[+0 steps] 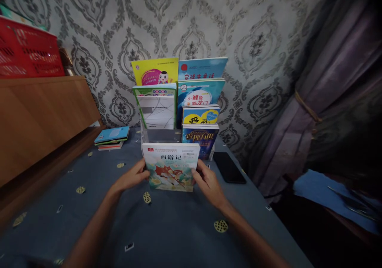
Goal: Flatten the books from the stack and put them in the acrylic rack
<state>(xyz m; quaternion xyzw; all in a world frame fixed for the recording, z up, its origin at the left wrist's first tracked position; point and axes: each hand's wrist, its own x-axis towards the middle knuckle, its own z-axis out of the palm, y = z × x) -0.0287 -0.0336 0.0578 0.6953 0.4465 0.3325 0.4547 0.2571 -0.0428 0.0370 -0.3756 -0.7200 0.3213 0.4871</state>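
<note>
Grey-blue dotted counter (179, 228), clear rack of colourful books (161, 135) behind; left hand (134, 177) and right hand (209, 182) pinching side edges of white illustrated paperback (171, 166).

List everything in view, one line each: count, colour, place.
held book: one, white with colourful picture, in front of rack
rack books: six visible, yellow, blue, green, tiered against wall
rack: one, clear, behind held book
book stack: one, blue on top, far left on tablecloth
phone: one, black, right of rack
tablecloth: one, blue-grey, yellow-spotted, covering table
crate: one, red, atop cabinet
cabinet: one, brown wood, left
curtain: one, purple, right
left hand: one, fingers on held book's left edge
right hand: one, fingers on its right edge
</note>
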